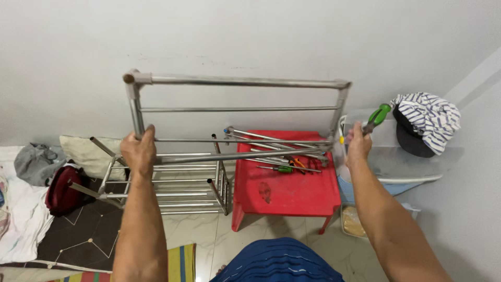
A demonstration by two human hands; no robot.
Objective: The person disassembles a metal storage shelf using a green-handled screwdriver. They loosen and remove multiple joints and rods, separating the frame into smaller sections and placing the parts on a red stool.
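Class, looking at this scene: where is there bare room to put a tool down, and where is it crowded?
Free: the near half of the red stool, below the screwdrivers and loose metal tubes. Crowded: the stool's far edge and the floor left of it, filled by the metal rack.

Rods (271,143) on stool (284,193), frame (237,82) above

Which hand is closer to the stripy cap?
The right hand. It holds a green-handled tool just left of the striped cap, with a small gap between them. The left hand grips the metal rack frame far across on the other side.
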